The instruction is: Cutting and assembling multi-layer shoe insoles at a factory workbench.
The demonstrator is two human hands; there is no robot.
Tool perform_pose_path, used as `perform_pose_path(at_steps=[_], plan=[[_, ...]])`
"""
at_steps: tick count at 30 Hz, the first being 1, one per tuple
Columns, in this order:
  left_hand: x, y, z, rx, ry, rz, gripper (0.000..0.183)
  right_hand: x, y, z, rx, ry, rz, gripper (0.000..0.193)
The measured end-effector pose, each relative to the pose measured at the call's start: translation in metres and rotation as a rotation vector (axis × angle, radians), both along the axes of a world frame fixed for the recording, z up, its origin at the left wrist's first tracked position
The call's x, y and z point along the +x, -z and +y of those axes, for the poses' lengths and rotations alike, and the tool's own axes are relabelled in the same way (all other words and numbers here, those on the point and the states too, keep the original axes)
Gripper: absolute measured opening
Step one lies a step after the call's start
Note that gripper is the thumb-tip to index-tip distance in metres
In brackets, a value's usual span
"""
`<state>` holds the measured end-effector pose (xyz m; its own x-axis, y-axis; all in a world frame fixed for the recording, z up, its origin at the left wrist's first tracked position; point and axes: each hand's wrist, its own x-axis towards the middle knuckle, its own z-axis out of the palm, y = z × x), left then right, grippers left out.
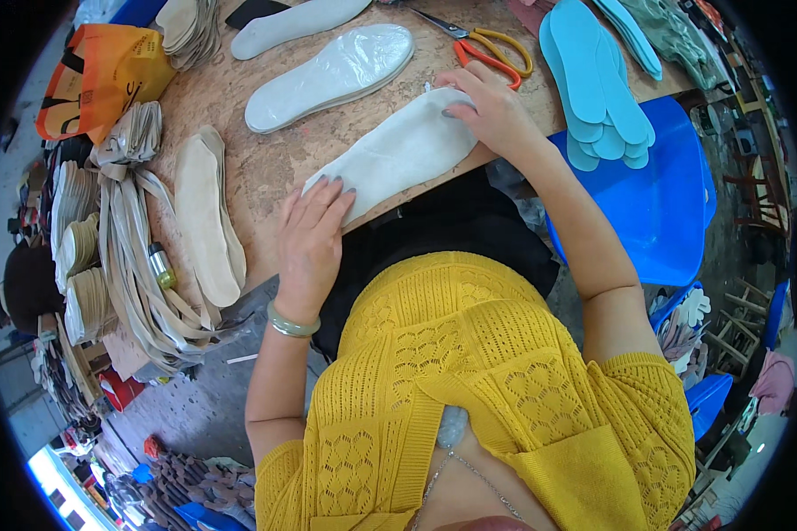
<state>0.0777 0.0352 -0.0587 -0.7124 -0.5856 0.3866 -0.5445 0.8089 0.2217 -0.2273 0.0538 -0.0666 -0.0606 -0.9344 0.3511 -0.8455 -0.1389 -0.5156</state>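
Note:
A white insole-shaped piece point(398, 155) lies slantwise along the table's near edge. My left hand point(310, 239) rests on its left, narrower end, fingers stretched flat over it; the left thumb is hidden. At the other end, my right hand point(496, 111) grips the rim, with the thumb on top and the fingers curled over the far edge. Just beyond lies a stack of white insoles under shiny clear film point(332, 78). Scissors with orange and yellow handles point(487, 55) sit right behind my right hand.
Light-blue insoles point(584, 75) overhang the right table edge above a blue plastic bin point(651, 203). To the left are beige insoles point(208, 217), a bundle of beige strips point(133, 239), a small bottle point(161, 265) and an orange bag point(106, 80). Another white insole point(297, 26) lies at the back.

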Motion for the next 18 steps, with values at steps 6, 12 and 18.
perform_pose_path(at_steps=[6, 12, 18], plan=[[0.009, -0.002, 0.001, 0.041, 0.016, -0.062, 0.036, 0.013, 0.002, 0.007, -0.183, 0.017, 0.257, 0.041], [0.017, -0.006, 0.003, 0.104, 0.061, -0.113, 0.036, 0.063, 0.010, 0.028, 0.038, -0.259, 0.353, 0.055], [0.023, -0.011, 0.000, 0.140, 0.082, -0.224, 0.041, 0.026, 0.004, 0.030, -0.124, -0.193, 0.289, 0.057]])
